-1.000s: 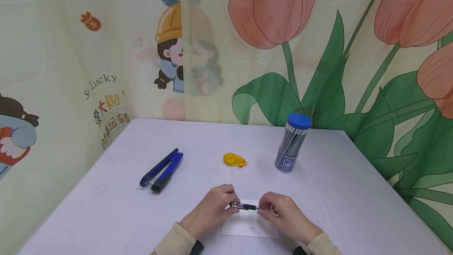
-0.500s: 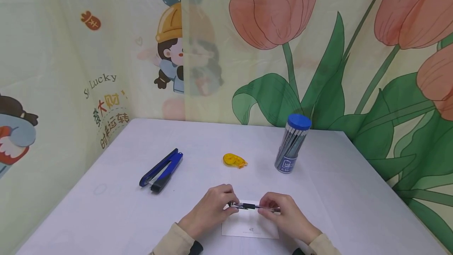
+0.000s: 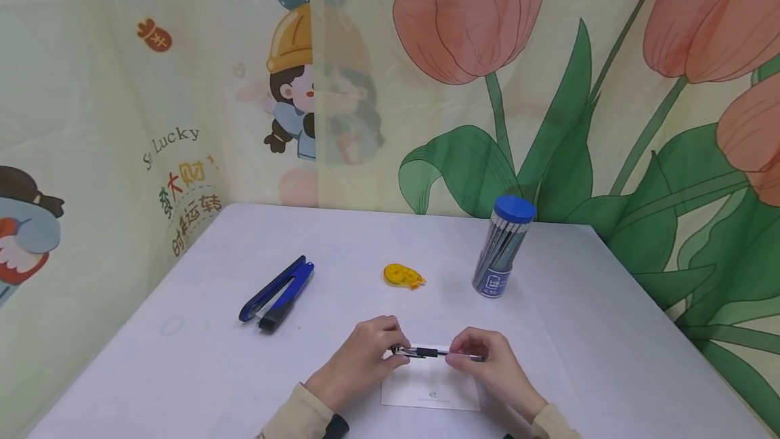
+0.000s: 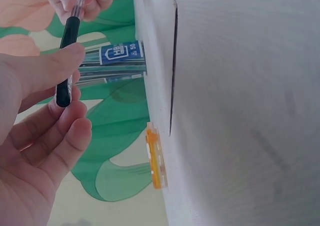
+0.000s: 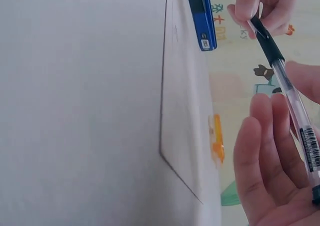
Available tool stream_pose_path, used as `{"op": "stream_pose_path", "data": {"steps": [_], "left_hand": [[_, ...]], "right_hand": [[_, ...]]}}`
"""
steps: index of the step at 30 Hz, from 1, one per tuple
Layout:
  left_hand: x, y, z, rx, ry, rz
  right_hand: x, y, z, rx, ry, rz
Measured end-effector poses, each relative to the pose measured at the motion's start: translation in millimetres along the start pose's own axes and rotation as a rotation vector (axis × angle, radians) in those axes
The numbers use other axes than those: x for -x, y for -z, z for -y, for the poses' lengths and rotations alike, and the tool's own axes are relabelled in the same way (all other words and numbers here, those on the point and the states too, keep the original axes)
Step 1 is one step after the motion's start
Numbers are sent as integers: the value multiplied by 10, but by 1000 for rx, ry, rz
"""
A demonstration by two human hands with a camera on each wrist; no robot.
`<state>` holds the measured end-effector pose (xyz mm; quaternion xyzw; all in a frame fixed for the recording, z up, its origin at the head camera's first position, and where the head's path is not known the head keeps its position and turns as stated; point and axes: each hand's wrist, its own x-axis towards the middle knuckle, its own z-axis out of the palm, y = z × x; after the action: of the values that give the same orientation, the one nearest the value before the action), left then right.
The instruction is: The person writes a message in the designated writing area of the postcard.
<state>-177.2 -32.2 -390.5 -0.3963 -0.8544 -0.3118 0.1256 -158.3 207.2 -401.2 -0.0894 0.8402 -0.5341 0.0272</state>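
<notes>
The head camera looked forward and down across the table (image 3: 152, 385); both wrist cameras, tipped sideways and near, shared the pen (image 3: 427, 352).

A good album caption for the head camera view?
Left grip and right grip hold one pen above a white card, stapler beyond.

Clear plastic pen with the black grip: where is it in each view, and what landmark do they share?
Head: clear plastic pen with black grip, bottom centre, nearly level, between left hand and right hand.
Left wrist: pen upper left, reaching the top edge.
Right wrist: pen right side, slanting to the right edge.
Landmark: yellow teardrop-shaped plastic object, in all three.
</notes>
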Motion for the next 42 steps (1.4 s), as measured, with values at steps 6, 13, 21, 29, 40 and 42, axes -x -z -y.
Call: {"op": "stream_pose_path", "data": {"steps": [6, 13, 21, 29, 40, 42], "left_hand": [[2, 0, 14, 15, -19, -15], [5, -5, 22, 46, -27, -20], [10, -16, -10, 79, 17, -10], [-2, -7, -13, 77, 34, -15], [-11, 2, -21, 96, 7, -30], [-13, -2, -20, 98, 0, -32]], "right_hand": [[14, -26, -12, -159, -72, -46], [20, -58, -41, -245, -135, -117], [26, -83, -78, -381, -237, -146], [29, -99, -63, -525, -242, -120], [52, -148, -62, -625, -190, -122], [56, -156, -64, -629, -177, -107]]}}
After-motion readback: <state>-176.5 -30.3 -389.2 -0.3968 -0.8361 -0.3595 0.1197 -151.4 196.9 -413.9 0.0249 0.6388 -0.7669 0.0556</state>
